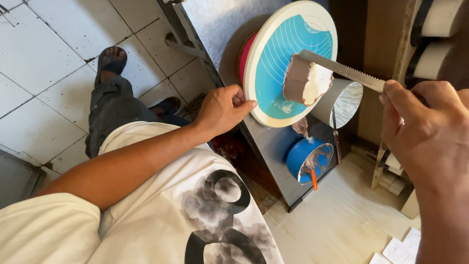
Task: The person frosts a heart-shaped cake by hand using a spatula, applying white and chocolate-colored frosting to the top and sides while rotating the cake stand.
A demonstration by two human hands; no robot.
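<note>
Your cream short-sleeved shirt with its black and grey smoky print fills the bottom of the view, closest to the lens. Just above it at the right edge, your right hand is closed around the handle end of a long serrated steel knife; the handle itself is hidden inside your fingers, so only the blade shows. The blade lies flat across the top of a small round cake coated in brown icing, whose upper face looks pale cream. The cake sits on a round white turntable with a turquoise ringed mat, a little off the middle of the mat, on the side nearer your right hand. A pink base peeks out behind the turntable's edge.

Your left hand grips the near rim of the turntable, thumb lying along the edge and fingers curled under it.

The turntable stands on a grey metal tabletop. Just beside the cake is a shiny steel cup, and near it a blue plastic bowl smeared with brown icing, with an orange-handled tool sticking out of it.

To the left, your grey trouser leg and sandalled foot rest on white floor tiles.
</note>
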